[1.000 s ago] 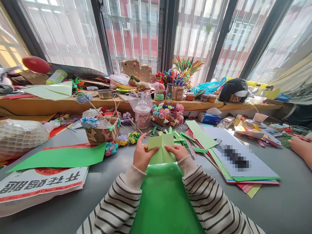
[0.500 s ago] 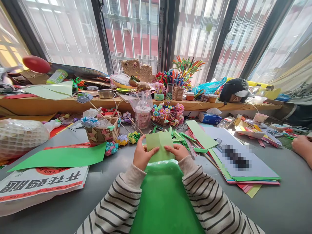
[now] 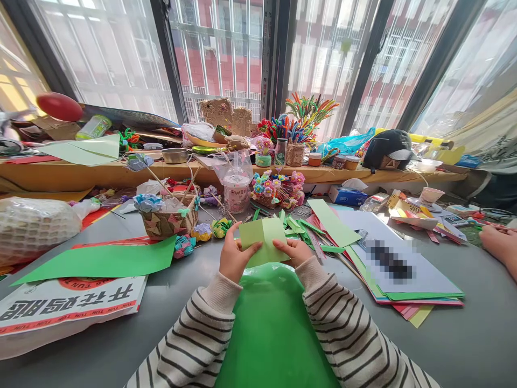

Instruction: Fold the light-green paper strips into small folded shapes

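Note:
Between my two hands is a small light green sheet of paper with a crease running down its middle. My left hand pinches its left side, thumb on the front and fingers behind. On the opposite side my right hand grips it the same way, the fingers partly hidden by the sheet. Below the paper lies a shiny green surface between my striped sleeves. Cut green paper strips lie just beyond my right hand, and folded paper flowers sit beyond my left.
A stack of coloured paper lies to the right, a green sheet on a printed bag to the left. A woven basket and a lidded cup stand ahead. Another person's hand is at the right edge.
The light green paper has shifted slightly left and bends more along its crease. Both my hands keep hold of it. The other person's hand has moved a little left into view.

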`<action>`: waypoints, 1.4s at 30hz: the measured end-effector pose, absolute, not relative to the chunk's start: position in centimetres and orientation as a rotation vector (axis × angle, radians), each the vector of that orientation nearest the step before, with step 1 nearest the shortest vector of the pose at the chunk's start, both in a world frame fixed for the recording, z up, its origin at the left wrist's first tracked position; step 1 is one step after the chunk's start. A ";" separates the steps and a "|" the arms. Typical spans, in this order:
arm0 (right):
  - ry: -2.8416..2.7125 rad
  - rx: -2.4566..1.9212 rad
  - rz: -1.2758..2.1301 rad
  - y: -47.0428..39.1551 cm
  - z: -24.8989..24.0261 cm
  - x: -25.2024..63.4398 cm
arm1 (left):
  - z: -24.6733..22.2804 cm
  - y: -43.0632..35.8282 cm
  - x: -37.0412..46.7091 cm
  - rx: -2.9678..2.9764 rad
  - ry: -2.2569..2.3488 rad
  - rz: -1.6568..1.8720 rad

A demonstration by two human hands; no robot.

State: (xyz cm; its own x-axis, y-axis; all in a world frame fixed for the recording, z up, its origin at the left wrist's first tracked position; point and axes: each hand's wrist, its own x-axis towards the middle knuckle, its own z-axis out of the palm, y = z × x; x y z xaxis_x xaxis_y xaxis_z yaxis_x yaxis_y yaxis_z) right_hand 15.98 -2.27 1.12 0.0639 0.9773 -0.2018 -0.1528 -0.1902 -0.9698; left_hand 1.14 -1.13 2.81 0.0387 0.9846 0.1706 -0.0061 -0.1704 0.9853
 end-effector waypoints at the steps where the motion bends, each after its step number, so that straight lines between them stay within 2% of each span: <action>1: -0.918 -1.257 1.395 -2.4 1.3 16.0 | 2.8 -1.1 1.1 1.337 1.093 1.313; 23: -0.813 -1.250 1.404 -2.7 1.8 15.7 | 3.0 -1.5 1.5 1.294 1.017 1.346; 30: -0.801 -1.199 1.326 -2.6 1.7 15.9 | 2.6 -1.2 1.2 1.260 1.026 1.199; 42: -0.740 -1.243 1.405 -2.4 1.6 15.9 | 2.5 -1.5 1.4 1.409 1.059 1.357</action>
State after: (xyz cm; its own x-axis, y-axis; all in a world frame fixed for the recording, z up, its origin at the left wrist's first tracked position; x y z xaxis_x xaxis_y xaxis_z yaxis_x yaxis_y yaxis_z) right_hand 15.86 -2.44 1.60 0.1128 0.9524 -0.2833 -0.3044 -0.2382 -0.9223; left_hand 1.45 -1.51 2.45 0.0369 0.9693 0.2431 0.0006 -0.2433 0.9700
